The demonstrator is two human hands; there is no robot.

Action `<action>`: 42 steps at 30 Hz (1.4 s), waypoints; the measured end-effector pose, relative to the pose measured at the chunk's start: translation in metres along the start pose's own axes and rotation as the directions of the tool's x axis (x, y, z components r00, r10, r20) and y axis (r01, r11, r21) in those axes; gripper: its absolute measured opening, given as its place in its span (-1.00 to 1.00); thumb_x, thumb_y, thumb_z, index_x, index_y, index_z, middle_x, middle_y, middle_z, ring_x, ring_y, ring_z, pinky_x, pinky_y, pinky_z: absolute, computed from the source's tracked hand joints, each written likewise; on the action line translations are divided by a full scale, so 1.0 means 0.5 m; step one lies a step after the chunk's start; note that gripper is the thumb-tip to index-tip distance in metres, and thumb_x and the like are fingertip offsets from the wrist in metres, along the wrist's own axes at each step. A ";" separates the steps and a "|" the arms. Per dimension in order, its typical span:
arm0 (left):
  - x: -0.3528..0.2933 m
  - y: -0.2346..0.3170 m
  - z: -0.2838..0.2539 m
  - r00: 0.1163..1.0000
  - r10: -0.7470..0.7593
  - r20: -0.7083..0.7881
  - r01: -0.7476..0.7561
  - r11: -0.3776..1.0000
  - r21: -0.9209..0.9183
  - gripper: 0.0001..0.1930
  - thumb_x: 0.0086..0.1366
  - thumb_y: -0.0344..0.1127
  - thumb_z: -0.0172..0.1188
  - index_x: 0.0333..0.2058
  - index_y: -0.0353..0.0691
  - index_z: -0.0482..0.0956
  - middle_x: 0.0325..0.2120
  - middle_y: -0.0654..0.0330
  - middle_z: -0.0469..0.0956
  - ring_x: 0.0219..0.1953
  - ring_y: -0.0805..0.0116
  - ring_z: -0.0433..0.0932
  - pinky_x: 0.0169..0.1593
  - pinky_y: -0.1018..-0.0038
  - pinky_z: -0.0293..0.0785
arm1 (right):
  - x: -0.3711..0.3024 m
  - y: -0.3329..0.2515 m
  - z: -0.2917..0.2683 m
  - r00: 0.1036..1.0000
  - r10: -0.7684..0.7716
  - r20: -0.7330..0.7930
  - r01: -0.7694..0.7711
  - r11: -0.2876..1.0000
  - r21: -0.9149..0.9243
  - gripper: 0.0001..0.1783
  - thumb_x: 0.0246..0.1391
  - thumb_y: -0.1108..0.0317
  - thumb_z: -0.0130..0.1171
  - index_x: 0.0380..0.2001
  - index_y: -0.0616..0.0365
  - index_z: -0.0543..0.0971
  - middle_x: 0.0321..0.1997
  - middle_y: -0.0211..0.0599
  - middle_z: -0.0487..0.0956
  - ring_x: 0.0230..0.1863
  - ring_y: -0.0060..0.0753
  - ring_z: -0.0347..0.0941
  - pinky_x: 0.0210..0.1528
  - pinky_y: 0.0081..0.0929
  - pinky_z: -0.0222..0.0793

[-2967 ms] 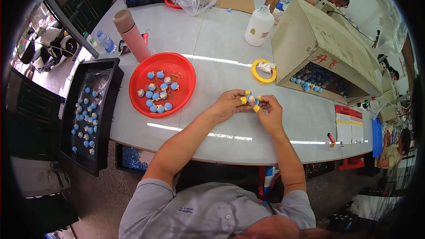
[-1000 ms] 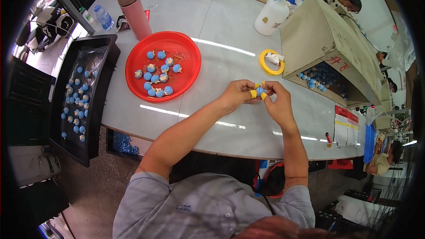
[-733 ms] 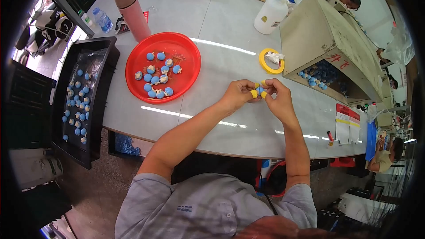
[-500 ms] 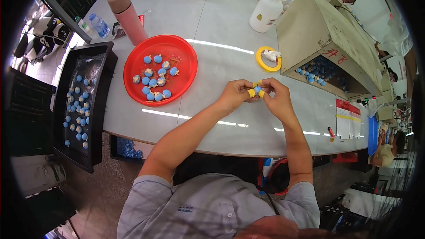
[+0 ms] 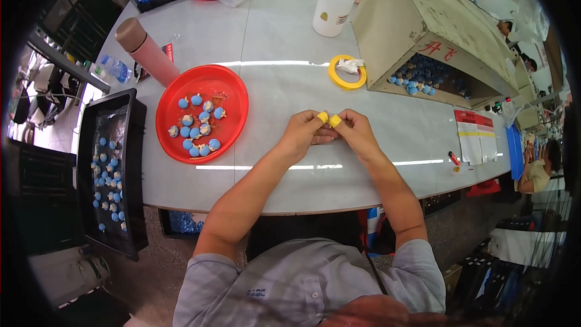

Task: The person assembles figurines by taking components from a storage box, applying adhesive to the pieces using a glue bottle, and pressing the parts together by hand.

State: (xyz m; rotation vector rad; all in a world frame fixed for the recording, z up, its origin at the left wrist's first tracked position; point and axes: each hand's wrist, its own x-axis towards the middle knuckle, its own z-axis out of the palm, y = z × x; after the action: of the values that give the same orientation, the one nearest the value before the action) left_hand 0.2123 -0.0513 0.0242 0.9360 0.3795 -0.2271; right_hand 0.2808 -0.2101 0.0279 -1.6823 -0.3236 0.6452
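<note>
Above the near middle of the table, my left hand point(image 5: 301, 135) and my right hand point(image 5: 358, 134) meet, fingers curled and thumbs side by side. Yellow tape wraps both thumb tips. Half a second ago a small blue piece showed in the pinch; now thumbs and fingers hide it. To the left, a round red tray point(image 5: 241, 118) bears several blue balls point(image 5: 186, 132) with pale, ragged material on them. Farther left, a long black bin point(image 5: 134, 163) contains more such balls on clear plastic.
A pink bottle point(image 5: 154, 57) stands behind the red tray. Beyond my hands lie a yellow tape roll point(image 5: 334, 75) and a white squeeze bottle point(image 5: 333, 9). A beige metal box point(image 5: 399, 18) with blue balls inside stands at right. Papers point(image 5: 475, 139) lie near the right edge.
The view has shifted, so the table's things appear moved. My thumbs have come closer together, and the blue piece between my fingers has gone out of sight.
</note>
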 end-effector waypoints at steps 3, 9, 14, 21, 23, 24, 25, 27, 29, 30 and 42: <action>0.005 -0.018 -0.006 0.998 0.054 -0.026 -0.054 0.998 0.017 -0.82 0.36 -0.31 0.09 -0.20 -0.32 0.48 -0.33 0.10 0.58 -0.26 0.35 0.61 -0.16 0.50 0.56 | -0.001 0.007 0.023 0.996 0.076 -0.045 -0.066 0.981 0.183 -0.72 0.22 0.19 0.13 -0.42 0.19 0.49 -0.46 -0.47 0.49 -0.42 -0.73 0.33 -0.38 -0.69 0.28; 0.004 -0.024 0.003 0.990 0.139 -0.018 -0.138 0.989 0.049 -0.85 0.35 -0.32 0.10 -0.23 -0.29 0.50 -0.34 0.18 0.56 -0.33 0.42 0.58 -0.15 0.49 0.56 | 0.000 0.040 0.054 0.966 -0.142 -0.216 0.163 0.983 0.083 -0.70 0.24 0.29 0.03 -0.53 0.15 0.27 -0.54 -0.53 0.30 -0.46 -0.71 0.15 -0.43 -0.62 0.21; 0.001 -0.033 0.010 0.991 0.115 -0.068 -0.114 0.993 0.020 -0.83 0.35 -0.29 0.12 -0.25 -0.29 0.50 -0.35 0.19 0.56 -0.35 0.43 0.57 -0.15 0.47 0.55 | -0.016 0.011 0.056 0.978 -0.071 -0.196 0.095 0.989 0.115 -0.70 0.23 0.30 0.04 -0.53 0.18 0.28 -0.55 -0.49 0.34 -0.47 -0.69 0.19 -0.44 -0.60 0.21; -0.003 -0.045 0.022 0.980 0.179 -0.088 -0.177 0.984 0.034 -0.81 0.37 -0.27 0.10 -0.28 -0.30 0.50 -0.38 0.18 0.57 -0.37 0.42 0.56 -0.22 0.47 0.53 | -0.015 0.042 0.060 0.961 -0.103 -0.255 0.120 0.992 0.049 -0.71 0.23 0.28 0.02 -0.51 0.20 0.30 -0.59 -0.41 0.38 -0.51 -0.62 0.22 -0.46 -0.51 0.25; -0.004 -0.049 0.020 0.979 0.178 -0.101 -0.174 0.984 0.049 -0.81 0.37 -0.27 0.10 -0.28 -0.30 0.50 -0.38 0.18 0.57 -0.37 0.42 0.56 -0.23 0.47 0.53 | -0.015 0.042 0.064 0.944 -0.189 -0.271 0.170 0.981 -0.091 -0.72 0.22 0.28 0.00 -0.51 0.21 0.28 -0.62 -0.31 0.38 -0.56 -0.52 0.22 -0.48 -0.43 0.25; -0.005 -0.050 0.020 0.975 0.190 -0.113 -0.183 0.981 0.066 -0.81 0.37 -0.28 0.10 -0.29 -0.31 0.51 -0.39 0.18 0.57 -0.38 0.42 0.56 -0.25 0.47 0.52 | -0.015 0.043 0.065 0.944 -0.182 -0.274 0.163 0.982 -0.090 -0.72 0.22 0.28 0.00 -0.51 0.21 0.28 -0.62 -0.31 0.38 -0.56 -0.52 0.22 -0.48 -0.43 0.25; -0.006 -0.051 0.021 0.977 0.183 -0.113 -0.177 0.982 0.064 -0.81 0.37 -0.28 0.10 -0.29 -0.31 0.51 -0.39 0.18 0.57 -0.38 0.42 0.56 -0.25 0.47 0.52 | -0.015 0.044 0.066 0.941 -0.200 -0.273 0.177 0.978 -0.107 -0.72 0.22 0.29 -0.01 -0.51 0.21 0.28 -0.63 -0.28 0.38 -0.57 -0.48 0.22 -0.49 -0.41 0.24; -0.005 -0.051 0.021 0.975 0.188 -0.117 -0.179 0.981 0.080 -0.82 0.37 -0.29 0.09 -0.30 -0.30 0.51 -0.39 0.19 0.57 -0.38 0.42 0.56 -0.26 0.46 0.52 | -0.013 0.047 0.068 0.939 -0.206 -0.276 0.179 0.976 -0.121 -0.72 0.21 0.29 -0.02 -0.51 0.21 0.27 -0.64 -0.24 0.37 -0.58 -0.44 0.21 -0.49 -0.39 0.23; -0.003 -0.053 0.020 0.975 0.184 -0.123 -0.175 0.981 0.083 -0.82 0.37 -0.29 0.09 -0.30 -0.30 0.51 -0.39 0.20 0.57 -0.39 0.42 0.56 -0.26 0.47 0.51 | -0.013 0.044 0.070 0.930 -0.232 -0.286 0.210 0.972 -0.106 -0.73 0.20 0.32 -0.03 -0.52 0.21 0.26 -0.63 -0.24 0.38 -0.58 -0.43 0.21 -0.50 -0.38 0.23; -0.003 -0.053 0.020 0.973 0.190 -0.129 -0.179 0.980 0.088 -0.82 0.37 -0.29 0.09 -0.30 -0.29 0.51 -0.39 0.20 0.57 -0.39 0.43 0.55 -0.26 0.47 0.51 | -0.013 0.042 0.070 0.932 -0.223 -0.286 0.202 0.974 -0.104 -0.73 0.20 0.32 -0.03 -0.52 0.21 0.26 -0.63 -0.24 0.38 -0.58 -0.43 0.21 -0.50 -0.38 0.23; -0.007 -0.051 0.028 0.970 0.204 -0.133 -0.196 0.978 0.073 -0.82 0.37 -0.29 0.09 -0.33 -0.28 0.51 -0.42 0.22 0.54 -0.43 0.45 0.52 -0.28 0.48 0.47 | -0.010 0.047 0.071 0.924 -0.257 -0.283 0.260 0.965 -0.028 -0.74 0.18 0.38 -0.03 -0.56 0.19 0.23 -0.64 -0.38 0.31 -0.56 -0.61 0.12 -0.54 -0.47 0.17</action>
State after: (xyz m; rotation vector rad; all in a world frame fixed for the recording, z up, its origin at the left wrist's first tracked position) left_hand 0.2034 -0.0770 0.0143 1.0445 0.4056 0.0123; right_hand 0.2529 -0.1893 0.0031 -1.6597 -0.3272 0.2037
